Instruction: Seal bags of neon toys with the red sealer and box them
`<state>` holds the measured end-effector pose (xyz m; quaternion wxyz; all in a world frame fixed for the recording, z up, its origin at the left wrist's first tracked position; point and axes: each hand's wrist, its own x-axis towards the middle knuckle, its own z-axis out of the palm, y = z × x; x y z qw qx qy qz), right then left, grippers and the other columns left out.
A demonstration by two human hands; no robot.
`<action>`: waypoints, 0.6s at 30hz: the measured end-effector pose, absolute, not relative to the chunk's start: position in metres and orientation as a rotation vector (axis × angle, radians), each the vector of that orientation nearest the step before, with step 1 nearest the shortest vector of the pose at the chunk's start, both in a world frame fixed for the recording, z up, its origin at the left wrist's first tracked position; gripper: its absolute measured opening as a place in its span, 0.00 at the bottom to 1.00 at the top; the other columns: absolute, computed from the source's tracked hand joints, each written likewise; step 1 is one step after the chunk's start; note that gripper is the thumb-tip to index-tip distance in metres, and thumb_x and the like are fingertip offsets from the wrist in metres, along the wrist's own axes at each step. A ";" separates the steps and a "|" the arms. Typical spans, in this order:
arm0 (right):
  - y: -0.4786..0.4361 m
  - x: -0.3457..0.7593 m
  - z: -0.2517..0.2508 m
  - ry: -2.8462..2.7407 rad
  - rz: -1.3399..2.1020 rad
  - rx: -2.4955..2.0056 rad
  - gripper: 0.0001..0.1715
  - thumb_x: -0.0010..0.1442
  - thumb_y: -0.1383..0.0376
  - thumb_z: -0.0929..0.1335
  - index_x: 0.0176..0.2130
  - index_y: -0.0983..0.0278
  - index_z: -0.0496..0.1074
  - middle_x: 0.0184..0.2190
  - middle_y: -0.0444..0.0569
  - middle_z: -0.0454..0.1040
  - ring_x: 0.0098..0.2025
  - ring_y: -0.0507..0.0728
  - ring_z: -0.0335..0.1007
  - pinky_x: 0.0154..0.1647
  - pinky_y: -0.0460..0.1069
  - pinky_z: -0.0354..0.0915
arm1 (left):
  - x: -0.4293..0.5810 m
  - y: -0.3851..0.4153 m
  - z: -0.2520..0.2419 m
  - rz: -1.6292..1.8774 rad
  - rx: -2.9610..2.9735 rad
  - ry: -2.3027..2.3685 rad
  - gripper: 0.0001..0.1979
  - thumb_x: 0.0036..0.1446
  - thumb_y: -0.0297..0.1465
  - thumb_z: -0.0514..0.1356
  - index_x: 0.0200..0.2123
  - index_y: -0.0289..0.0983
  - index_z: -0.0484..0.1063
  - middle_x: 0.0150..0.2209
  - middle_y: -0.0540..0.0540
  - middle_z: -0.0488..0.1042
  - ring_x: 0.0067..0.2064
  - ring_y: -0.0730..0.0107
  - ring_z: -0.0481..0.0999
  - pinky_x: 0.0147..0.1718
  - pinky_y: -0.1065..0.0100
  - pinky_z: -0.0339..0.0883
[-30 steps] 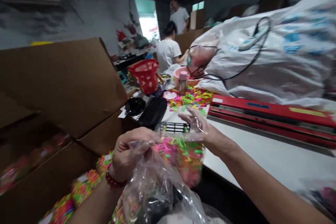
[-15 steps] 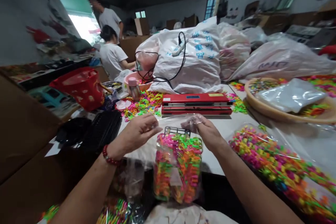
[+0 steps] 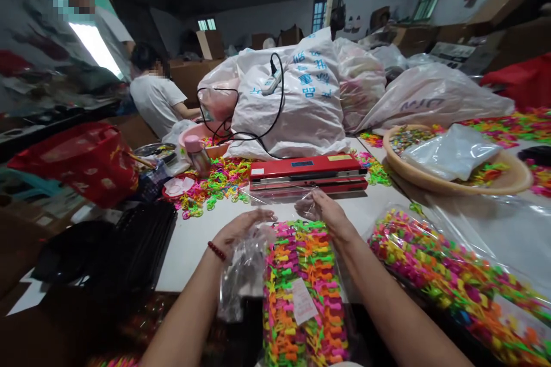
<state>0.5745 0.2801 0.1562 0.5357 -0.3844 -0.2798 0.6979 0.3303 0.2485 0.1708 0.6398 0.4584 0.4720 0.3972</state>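
At the near side of the counter, between my forearms, a clear bag stands more or less upright, packed with small plastic pieces in pink, orange, green and yellow. A white slip sits tilted against its front. I can't tell whether the bag touches the counter's edge.

My right grip pinches the loose plastic at the bag's upper right, fingertips pressed together on the film. My left grip reaches toward the upper left corner with fingers stretched out; the shiny film hides whether they pinch anything. A bracelet of dark red beads circles that wrist, and crumpled clear plastic hangs just below it.

Straight ahead, beyond both grips, lies a long red device, with a bulging white sack behind it. Loose coloured pieces are scattered to its left, near a pink-capped bottle. Well to my right rests another filled bag, and past it a shallow basin holding folded plastic. Farther off to the left, a person in white sits side-on.
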 end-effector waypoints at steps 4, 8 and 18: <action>0.280 0.581 0.145 -0.633 1.681 -0.892 0.21 0.49 0.53 0.74 0.34 0.63 0.66 0.30 0.50 0.74 0.35 0.60 0.73 0.35 0.53 0.72 | 0.354 0.270 0.173 0.779 0.955 1.102 0.21 0.42 0.44 0.70 0.30 0.31 0.78 0.34 0.39 0.77 0.27 0.71 0.70 0.25 0.72 0.61; 0.268 0.591 0.137 -0.731 1.684 -1.002 0.28 0.48 0.46 0.75 0.34 0.65 0.69 0.35 0.54 0.75 0.37 0.59 0.72 0.34 0.49 0.70 | 0.367 0.284 0.174 0.928 0.776 1.177 0.15 0.41 0.35 0.70 0.27 0.29 0.75 0.28 0.41 0.76 0.21 0.75 0.65 0.22 0.72 0.58; 0.301 0.605 0.120 -0.569 1.298 -1.219 0.14 0.41 0.59 0.73 0.25 0.67 0.71 0.23 0.48 0.73 0.26 0.55 0.68 0.26 0.46 0.66 | 0.394 0.316 0.136 1.263 0.541 1.204 0.06 0.41 0.26 0.64 0.26 0.31 0.70 0.21 0.49 0.70 0.22 0.75 0.67 0.23 0.73 0.60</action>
